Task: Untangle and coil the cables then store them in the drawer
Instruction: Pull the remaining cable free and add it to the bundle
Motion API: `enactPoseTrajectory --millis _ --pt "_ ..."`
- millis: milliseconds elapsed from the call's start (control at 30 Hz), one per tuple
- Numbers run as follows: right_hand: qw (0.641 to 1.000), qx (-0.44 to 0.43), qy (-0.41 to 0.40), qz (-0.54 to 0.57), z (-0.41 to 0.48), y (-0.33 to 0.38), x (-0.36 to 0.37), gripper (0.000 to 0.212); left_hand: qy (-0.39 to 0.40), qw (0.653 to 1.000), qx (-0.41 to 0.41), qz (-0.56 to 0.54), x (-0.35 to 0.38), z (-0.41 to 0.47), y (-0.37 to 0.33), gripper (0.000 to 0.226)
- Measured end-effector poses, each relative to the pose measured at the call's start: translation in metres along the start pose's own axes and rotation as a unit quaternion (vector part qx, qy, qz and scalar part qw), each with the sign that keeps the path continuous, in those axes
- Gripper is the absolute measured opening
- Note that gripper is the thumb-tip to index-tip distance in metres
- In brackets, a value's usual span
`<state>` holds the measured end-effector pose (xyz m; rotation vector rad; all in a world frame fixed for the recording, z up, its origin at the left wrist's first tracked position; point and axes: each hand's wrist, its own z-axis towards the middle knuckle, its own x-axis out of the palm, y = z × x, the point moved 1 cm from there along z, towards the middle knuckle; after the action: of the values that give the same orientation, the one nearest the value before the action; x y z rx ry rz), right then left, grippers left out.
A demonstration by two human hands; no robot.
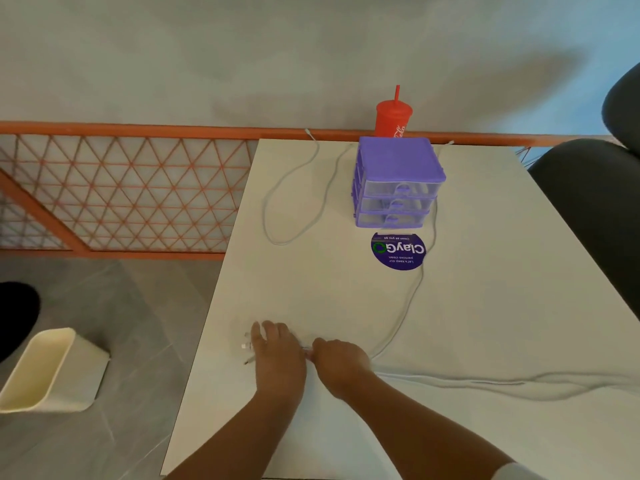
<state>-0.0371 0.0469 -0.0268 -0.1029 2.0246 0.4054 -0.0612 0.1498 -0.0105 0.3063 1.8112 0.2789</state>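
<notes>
White cables [412,296], count unclear; three purple drawers [398,204]; left hand [277,353] flat, right hand [341,362] pinching one.

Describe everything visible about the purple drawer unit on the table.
The small purple plastic drawer unit stands upright far back on the white table. It has a solid purple top and frame and three stacked translucent drawers with purple handles, all shut. A red lidded cup with a straw stands behind it, a round purple sticker lies in front, and white cables pass on both sides; contact cannot be told.
</notes>
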Motion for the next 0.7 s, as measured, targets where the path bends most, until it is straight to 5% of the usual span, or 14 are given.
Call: enactPoseTrajectory --millis 233,467,700 --pt "1.000 -0.010 0.018 0.000 0.000 -0.003 0.000 0.019 -0.082 0.989 0.020 -0.122 0.014 0.011 0.001 0.020" --pt "0.994 -0.078 0.033 0.068 -0.009 -0.008 -0.014 0.050 -0.221 0.922 0.175 -0.263 0.048 0.017 0.014 0.017" --pt "0.997 -0.074 -0.002 0.002 -0.006 -0.008 -0.016 0.045 -0.196 0.917 0.239 -0.251 0.048 0.028 0.036 0.015"
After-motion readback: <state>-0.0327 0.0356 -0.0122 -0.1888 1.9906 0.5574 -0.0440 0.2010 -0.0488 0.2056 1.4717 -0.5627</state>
